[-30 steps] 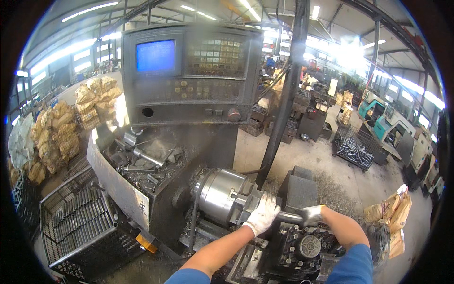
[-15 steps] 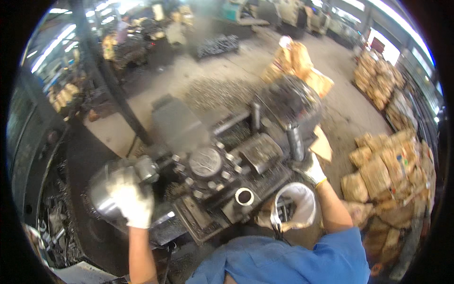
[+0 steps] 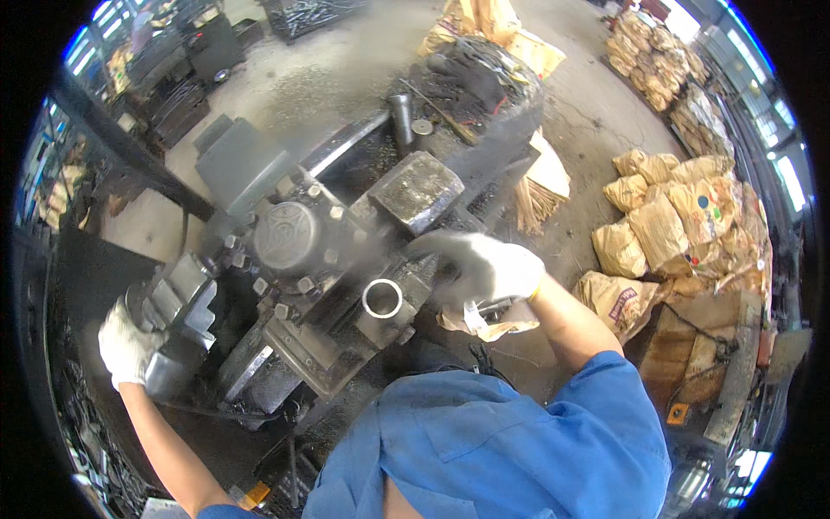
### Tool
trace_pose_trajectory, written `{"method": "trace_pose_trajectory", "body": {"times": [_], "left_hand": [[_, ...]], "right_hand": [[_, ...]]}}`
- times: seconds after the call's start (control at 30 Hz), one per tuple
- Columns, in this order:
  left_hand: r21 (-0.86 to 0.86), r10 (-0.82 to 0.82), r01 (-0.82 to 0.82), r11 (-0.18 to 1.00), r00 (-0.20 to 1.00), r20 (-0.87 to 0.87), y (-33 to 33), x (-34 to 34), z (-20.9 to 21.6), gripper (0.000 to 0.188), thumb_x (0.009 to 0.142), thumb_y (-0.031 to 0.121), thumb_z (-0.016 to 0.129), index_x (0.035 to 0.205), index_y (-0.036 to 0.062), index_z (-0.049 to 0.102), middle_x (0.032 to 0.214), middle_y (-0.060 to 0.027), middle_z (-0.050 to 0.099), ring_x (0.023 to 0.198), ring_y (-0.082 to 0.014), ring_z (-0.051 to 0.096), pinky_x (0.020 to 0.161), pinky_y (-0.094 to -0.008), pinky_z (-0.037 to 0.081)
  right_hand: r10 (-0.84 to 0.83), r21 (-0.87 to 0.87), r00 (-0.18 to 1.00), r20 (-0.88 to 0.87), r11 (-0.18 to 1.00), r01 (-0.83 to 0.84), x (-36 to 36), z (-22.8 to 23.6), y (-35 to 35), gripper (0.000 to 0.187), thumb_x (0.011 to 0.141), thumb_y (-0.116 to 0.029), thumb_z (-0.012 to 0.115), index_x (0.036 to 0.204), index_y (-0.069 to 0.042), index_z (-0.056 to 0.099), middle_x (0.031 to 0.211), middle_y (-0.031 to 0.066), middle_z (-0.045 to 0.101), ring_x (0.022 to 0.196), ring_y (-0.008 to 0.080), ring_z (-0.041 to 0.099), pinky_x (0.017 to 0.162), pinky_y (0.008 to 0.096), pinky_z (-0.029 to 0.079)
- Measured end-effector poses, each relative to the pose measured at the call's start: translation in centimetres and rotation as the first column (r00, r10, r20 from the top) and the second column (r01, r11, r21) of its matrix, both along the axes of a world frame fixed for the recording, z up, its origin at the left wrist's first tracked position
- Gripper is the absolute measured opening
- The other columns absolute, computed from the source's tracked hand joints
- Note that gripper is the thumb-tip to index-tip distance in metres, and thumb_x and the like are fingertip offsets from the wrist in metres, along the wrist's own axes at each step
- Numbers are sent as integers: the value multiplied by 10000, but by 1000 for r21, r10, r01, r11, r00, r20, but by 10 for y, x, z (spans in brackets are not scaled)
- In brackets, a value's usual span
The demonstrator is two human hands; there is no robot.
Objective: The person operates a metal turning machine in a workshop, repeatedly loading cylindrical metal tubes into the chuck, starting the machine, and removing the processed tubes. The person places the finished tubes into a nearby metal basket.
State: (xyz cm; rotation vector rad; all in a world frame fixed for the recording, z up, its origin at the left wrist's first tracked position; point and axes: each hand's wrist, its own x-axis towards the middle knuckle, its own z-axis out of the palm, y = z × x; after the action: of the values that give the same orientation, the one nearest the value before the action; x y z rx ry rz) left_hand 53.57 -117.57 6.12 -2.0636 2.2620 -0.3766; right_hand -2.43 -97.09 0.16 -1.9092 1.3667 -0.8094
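Observation:
My left hand (image 3: 128, 344), in a white glove, lies against the outer side of a metal chuck (image 3: 170, 372) with stepped jaws. Its fingers are stretched along the chuck's edge. Over the lathe carriage, at its right side, hovers my gloved right hand (image 3: 501, 266), fingers pointing left. Its dark fingertips are smeared by motion, so whether they hold anything is hidden. Between the hands sits a round-topped tool post (image 3: 287, 237) ringed with square-headed bolts. A short open metal tube (image 3: 382, 298) stands upright in front of it.
A white-lined bag (image 3: 488, 322) lies partly under my right hand. Behind the carriage stand a steel block (image 3: 418, 192) and an upright cylinder (image 3: 401, 121). Brown paper sacks (image 3: 670, 216) are stacked on the floor to the right. A grey box-shaped housing (image 3: 242, 164) stands beyond the tool post.
My right hand has left the carriage's far right end and moved left and nearer the tube. My left hand has shifted to the chuck's outer side. The view has also shifted.

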Motion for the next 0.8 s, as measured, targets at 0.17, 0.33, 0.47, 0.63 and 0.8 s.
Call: {"method": "trace_pose_trajectory", "body": {"times": [0.17,0.33,0.47,0.63,0.8], "left_hand": [[231,148,-103,968,971,-187,-10,-37,48,1002,631,266,970,1508,-4,566,1429,-234,679,1378,-346,629,1164,-411,503],[-621,-231,-11,784,923,-308,105,-59,-31,511,836,132,828,1307,-6,689,1226,-226,735,1133,-404,705,1018,-480,545],[-96,-58,-42,994,550,-833,204,-78,-118,285,897,169,815,1127,14,751,970,-148,771,883,-324,739,855,-417,592],[300,117,-517,801,-356,-927,297,-48,-262,289,1020,327,757,1125,59,725,958,-65,777,768,-262,717,696,-395,587],[505,-367,-835,218,-549,-751,356,6,-265,456,1071,565,597,1165,126,673,912,-43,687,697,-199,623,627,-384,552]], "right_hand": [[147,-194,893,-425,949,-248,92,8,-36,526,860,-364,833,1248,-52,663,898,167,734,779,361,745,696,470,617],[387,-304,922,5,879,-367,74,106,-78,495,792,-172,907,1213,-54,676,975,168,768,844,367,775,764,431,629],[275,-274,757,-592,815,-510,105,154,-184,478,780,-153,833,1212,-30,669,959,188,779,886,390,780,790,460,628],[90,-121,425,-901,888,-443,161,81,-302,292,741,-190,752,971,-22,817,928,235,789,861,384,797,751,490,637],[440,103,452,-776,795,-598,154,-4,-354,283,742,-221,774,906,6,816,881,258,773,804,404,777,717,487,612]]}}
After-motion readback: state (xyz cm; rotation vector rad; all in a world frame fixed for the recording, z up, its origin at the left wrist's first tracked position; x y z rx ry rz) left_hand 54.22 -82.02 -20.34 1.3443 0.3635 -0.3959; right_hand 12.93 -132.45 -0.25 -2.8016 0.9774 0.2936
